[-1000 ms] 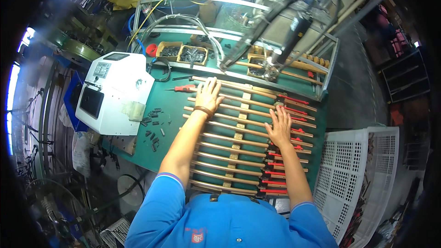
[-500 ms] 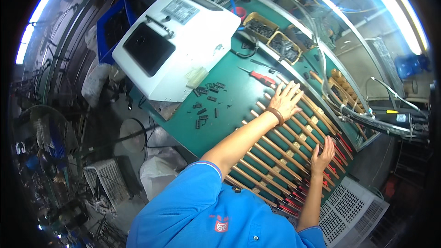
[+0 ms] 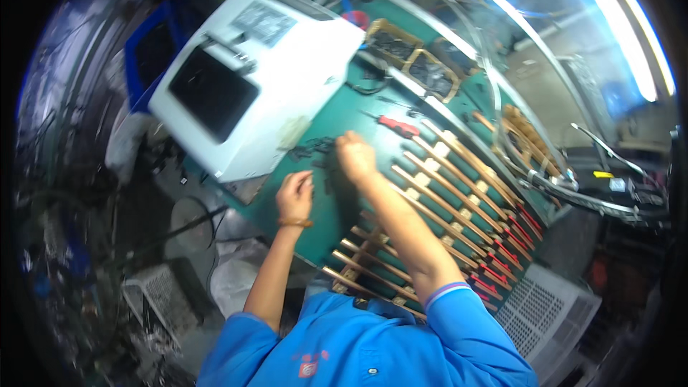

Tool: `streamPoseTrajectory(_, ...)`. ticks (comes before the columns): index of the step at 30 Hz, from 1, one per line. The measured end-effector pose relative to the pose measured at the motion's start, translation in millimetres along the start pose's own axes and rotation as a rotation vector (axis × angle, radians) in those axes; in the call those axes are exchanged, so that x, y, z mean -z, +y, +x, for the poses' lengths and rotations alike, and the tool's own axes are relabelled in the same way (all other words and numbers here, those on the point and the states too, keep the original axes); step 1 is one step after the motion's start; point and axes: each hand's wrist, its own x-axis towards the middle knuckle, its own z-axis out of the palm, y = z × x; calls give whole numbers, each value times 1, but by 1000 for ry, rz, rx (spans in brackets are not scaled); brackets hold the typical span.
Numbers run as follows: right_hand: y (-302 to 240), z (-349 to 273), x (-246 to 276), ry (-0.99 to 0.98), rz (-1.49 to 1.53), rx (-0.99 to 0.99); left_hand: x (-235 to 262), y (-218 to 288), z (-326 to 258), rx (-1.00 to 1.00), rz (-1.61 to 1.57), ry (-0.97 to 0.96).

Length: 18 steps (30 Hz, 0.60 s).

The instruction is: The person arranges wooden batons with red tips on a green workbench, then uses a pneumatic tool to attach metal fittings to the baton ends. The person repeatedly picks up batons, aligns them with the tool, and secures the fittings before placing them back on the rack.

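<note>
My left hand [image 3: 295, 197], with a brown band on its wrist, is over the green table near the white machine. Its fingers curl together, and anything in them is too small to make out. To its right and a little farther away, my right hand [image 3: 355, 158] is closed beside small black parts [image 3: 314, 147] scattered on the table. What its fingers hold, if anything, is hidden by blur. A row of copper-brown rods [image 3: 459, 193] with red ends lies on notched wooden strips under and right of my right forearm.
A white boxy machine [image 3: 287, 64] with a dark window stands on the green table [image 3: 287, 233]. A red-handled screwdriver [image 3: 398, 126] lies beyond the rods. Bins of dark parts [image 3: 430, 75] are at the back. A grey plastic crate [image 3: 548, 315] stands at the right.
Both hands have left the rods and moved left toward the small black parts. The spread left hand has curled; the right hand has closed. The view has shifted slightly.
</note>
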Motion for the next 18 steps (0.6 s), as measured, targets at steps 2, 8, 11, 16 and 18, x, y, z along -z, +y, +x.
streamPoseTrajectory(2, 0, 0, 0, -33, -32, 60, -4, -10, -8, 22, -141, 30)
streamPoseTrajectory(8, 0, -4, 2, -93, -147, 139, -28, -3, -3, 89, -215, -52)
streamPoseTrajectory(11, 6, -8, 1, -32, 72, 63, -42, 2, 10, 124, -162, -25)
streamPoseTrajectory(16, -5, -75, 85, 76, 520, 36, -47, 20, 2, 407, -575, -389)
streamPoseTrajectory(18, 6, -118, 99, 127, 526, 11, -54, 41, -22, 480, -607, -561)
